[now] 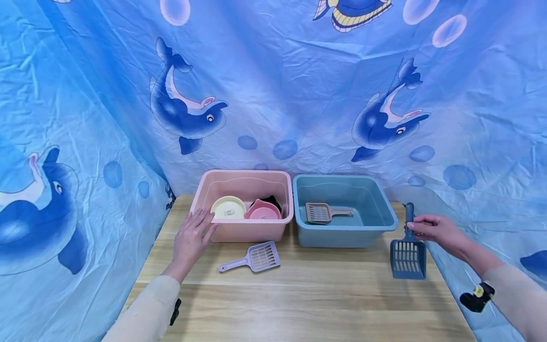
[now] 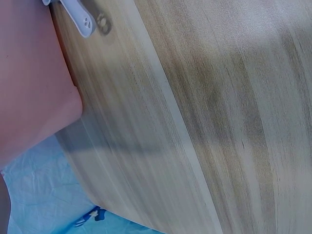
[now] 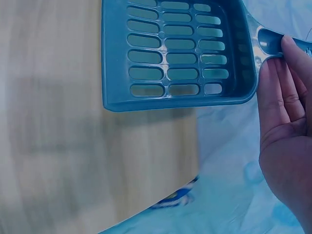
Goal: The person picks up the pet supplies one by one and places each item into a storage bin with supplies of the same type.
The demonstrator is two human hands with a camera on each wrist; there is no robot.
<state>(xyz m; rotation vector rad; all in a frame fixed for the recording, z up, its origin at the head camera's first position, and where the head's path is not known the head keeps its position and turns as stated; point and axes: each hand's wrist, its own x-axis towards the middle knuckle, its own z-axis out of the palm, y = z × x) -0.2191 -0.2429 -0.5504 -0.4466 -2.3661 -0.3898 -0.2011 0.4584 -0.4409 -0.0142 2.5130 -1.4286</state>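
My right hand point(image 1: 440, 233) pinches the handle of a dark blue litter scoop point(image 1: 408, 274) between thumb and fingers. The scoop hangs with its slotted head down over the table's right side; in the right wrist view its slots point(image 3: 179, 73) fill the top. At the left, my left hand point(image 1: 190, 237) lies with extended fingers against the front left rim of a pink bin point(image 1: 248, 232). Within that bin are a pale yellow round dish point(image 1: 228, 207), a pink dish with pointed ears point(image 1: 265, 212) and something black behind it. A lilac litter scoop point(image 1: 249, 261) lies before the bin.
Beside the pink bin stands a blue-grey bin point(image 1: 342, 236) with a pinkish litter scoop point(image 1: 328, 213) inside. Both bins stand at the back of the wooden table point(image 1: 299, 304). A blue curtain point(image 1: 273, 95) printed with dolphins surrounds the table's back and sides.
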